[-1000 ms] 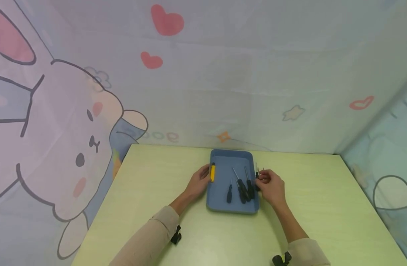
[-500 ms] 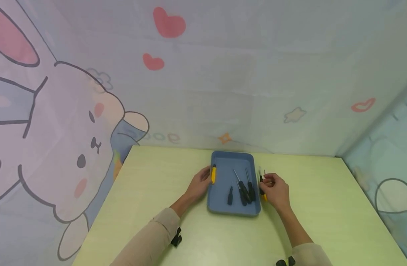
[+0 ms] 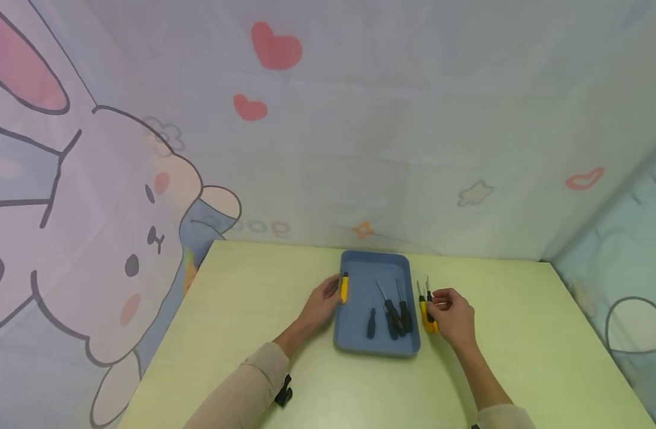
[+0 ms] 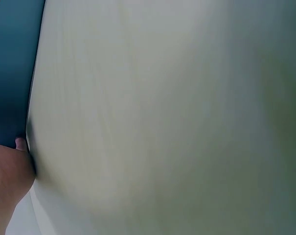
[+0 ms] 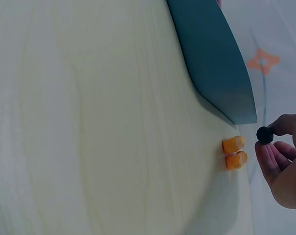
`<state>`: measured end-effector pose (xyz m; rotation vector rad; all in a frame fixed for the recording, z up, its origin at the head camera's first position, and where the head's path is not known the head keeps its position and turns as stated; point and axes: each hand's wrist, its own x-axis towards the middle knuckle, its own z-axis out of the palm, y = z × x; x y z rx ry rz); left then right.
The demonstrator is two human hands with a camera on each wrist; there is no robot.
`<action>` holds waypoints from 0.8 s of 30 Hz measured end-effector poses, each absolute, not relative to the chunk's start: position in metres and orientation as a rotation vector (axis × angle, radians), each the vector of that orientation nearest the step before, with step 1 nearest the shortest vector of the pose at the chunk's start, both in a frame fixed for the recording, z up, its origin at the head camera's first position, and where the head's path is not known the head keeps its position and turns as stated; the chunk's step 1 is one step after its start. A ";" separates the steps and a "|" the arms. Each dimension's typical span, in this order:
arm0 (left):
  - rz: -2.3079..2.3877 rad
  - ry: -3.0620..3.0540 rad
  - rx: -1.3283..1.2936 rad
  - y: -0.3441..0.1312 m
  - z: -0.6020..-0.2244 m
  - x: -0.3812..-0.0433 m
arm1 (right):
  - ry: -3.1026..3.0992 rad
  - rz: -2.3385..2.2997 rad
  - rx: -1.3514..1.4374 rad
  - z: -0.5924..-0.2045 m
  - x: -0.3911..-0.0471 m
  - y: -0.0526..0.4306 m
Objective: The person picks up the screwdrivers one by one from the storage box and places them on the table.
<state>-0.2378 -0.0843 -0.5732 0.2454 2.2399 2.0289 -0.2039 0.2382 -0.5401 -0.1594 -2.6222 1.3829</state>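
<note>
My left hand (image 3: 319,304) holds the left side of a blue tray (image 3: 354,344); the left wrist view shows fingers against the wall's outer face. My right hand (image 3: 453,316) pinches a black-handled screwdriver (image 3: 429,307) by its handle, just right of the tray. Below it, two yellow-handled screwdrivers (image 5: 233,152) lie side by side on the table, partly covered by the hand in the head view. Inside the tray, several black-handled screwdrivers (image 3: 405,319) lie close together at the right, and a small black screwdriver (image 3: 371,325) lies apart. A yellow tool with a black end (image 3: 344,289) lies along the left wall.
The light yellow-green table (image 3: 252,280) extends on both sides of the tray. Its far edge meets a cloth backdrop (image 3: 360,149) printed with hearts and a rabbit, close behind the tray.
My right hand has carried the pinched black-handled screwdriver from the tray's right edge out to the right, over the two yellow-handled screwdrivers. My left hand keeps its hold on the tray.
</note>
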 end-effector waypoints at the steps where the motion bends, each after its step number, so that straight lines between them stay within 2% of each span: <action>1: 2.023 2.247 0.245 -0.085 -0.574 -0.237 | -2.622 1.383 -0.160 -0.541 -0.203 0.239; 24: 2.031 2.249 0.258 -0.083 -0.578 -0.240 | -2.611 1.309 -0.197 -0.542 -0.200 0.265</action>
